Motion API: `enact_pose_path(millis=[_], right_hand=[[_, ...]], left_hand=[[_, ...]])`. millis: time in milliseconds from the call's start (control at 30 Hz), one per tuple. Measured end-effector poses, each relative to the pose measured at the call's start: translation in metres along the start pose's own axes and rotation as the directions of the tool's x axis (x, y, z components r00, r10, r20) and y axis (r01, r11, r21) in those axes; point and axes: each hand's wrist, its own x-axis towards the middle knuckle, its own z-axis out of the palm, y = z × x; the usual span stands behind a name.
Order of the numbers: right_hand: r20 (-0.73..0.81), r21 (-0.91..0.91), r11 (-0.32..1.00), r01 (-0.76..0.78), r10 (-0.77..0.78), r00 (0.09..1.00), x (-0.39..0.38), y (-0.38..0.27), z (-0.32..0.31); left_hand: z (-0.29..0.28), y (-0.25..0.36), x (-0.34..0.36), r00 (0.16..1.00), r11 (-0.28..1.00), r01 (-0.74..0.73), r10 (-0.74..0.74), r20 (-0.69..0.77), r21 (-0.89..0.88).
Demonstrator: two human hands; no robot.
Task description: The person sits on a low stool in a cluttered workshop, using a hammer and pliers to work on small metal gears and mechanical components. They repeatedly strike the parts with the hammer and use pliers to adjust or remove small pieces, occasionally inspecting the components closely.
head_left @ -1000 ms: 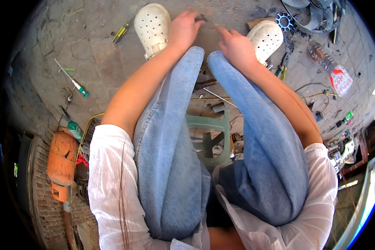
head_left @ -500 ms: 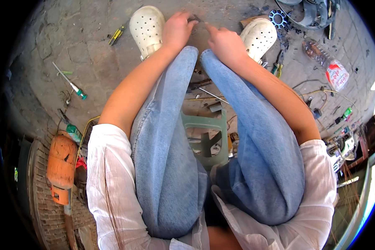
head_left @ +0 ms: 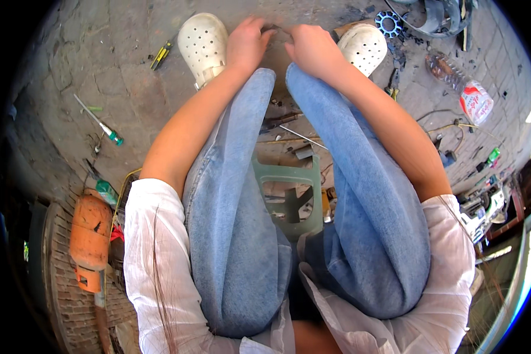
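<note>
Beyond my knees, my left hand (head_left: 248,45) and my right hand (head_left: 314,49) face each other just above the ground. A small dark piece (head_left: 270,27) shows between their fingertips, too small and blurred to name. My left fingers are curled against it in a pinch. The right hand's fingers are bent, with the index finger reaching the piece's other side. My fingers partly hide it. White clogs with holes, the left clog (head_left: 202,47) and the right clog (head_left: 363,48), stand on either side of my hands.
A green plastic stool (head_left: 317,197) shows between my legs. Left lie a yellow-black tool (head_left: 161,55), a green-handled screwdriver (head_left: 111,134) and an orange gas cylinder (head_left: 89,233). Right are pliers (head_left: 393,82), a slotted ring (head_left: 389,23) and a plastic bottle (head_left: 474,101).
My right hand has moved a little left and farther away, and its extended index finger now meets the dark piece. My left hand stays pinched at it. The view has shifted slightly.
</note>
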Motion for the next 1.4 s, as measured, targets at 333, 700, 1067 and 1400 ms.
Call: enact_pose_path(millis=[333, 700, 1067, 1400], right_hand=[[-0.162, 0.329, 0.944, -0.015, 0.073, 0.984, -0.029, 0.031, 0.000], [-0.190, 0.512, 0.849, -0.131, 0.260, 0.947, -0.016, 0.006, -0.014], [-0.104, 0.738, 0.663, -0.122, 0.292, 0.951, -0.004, -0.001, -0.017], [-0.204, 0.527, 0.850, 0.006, 0.119, 0.972, -0.007, 0.002, -0.032]], left_hand=[[-0.013, 0.000, -0.004, 0.882, 0.739, 0.471, -0.387, 0.269, -0.481], [-0.032, 0.015, 0.003, 0.764, 0.273, 0.624, -0.410, 0.498, -0.732], [-0.049, 0.044, 0.006, 0.891, 0.541, 0.454, -0.274, 0.362, -0.708], [-0.055, 0.062, 0.012, 0.890, 0.467, 0.455, -0.213, 0.402, -0.758]])
